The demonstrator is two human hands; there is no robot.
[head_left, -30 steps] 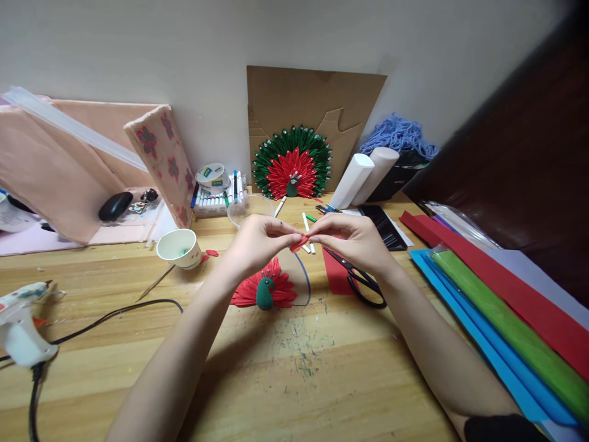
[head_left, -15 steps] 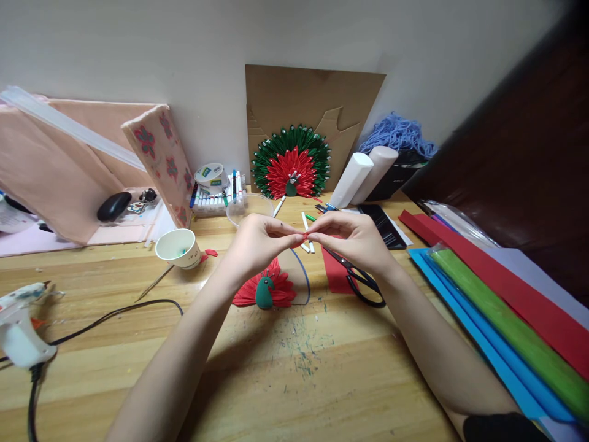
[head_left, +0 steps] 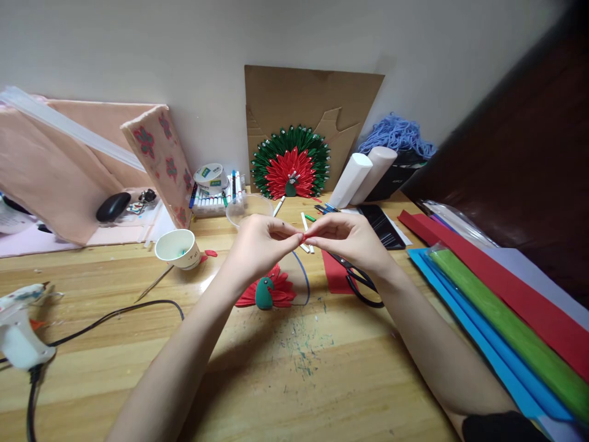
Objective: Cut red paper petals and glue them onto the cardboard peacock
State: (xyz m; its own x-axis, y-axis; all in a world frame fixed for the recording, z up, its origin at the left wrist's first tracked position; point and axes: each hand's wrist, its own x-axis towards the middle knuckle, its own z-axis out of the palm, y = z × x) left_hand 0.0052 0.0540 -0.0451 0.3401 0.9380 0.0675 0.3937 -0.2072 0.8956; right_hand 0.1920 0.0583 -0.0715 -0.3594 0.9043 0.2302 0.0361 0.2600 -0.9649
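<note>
Between the fingertips of my left hand (head_left: 262, 245) and my right hand (head_left: 346, 241) is a small red paper piece (head_left: 304, 237), mostly covered by the fingers. Both hands pinch it above the table. Below and partly behind my left hand lies a half-made peacock (head_left: 264, 293) with a green body and red petals, on a cardboard base (head_left: 299, 283) edged in blue. Under my right wrist, black-handled scissors (head_left: 363, 285) rest across a red paper sheet (head_left: 335, 274).
A finished red and green peacock (head_left: 291, 166) leans on cardboard (head_left: 313, 92) at the back. A paper cup (head_left: 178, 248) and a glue gun (head_left: 23, 331) with its cord stand left. Coloured paper (head_left: 497, 307) lies right. Marker pens (head_left: 214, 201) sit behind.
Both hands stay almost in place, with the fingertips shifting slightly on the red piece. My left hand covers a little more of the half-made peacock's red petals.
</note>
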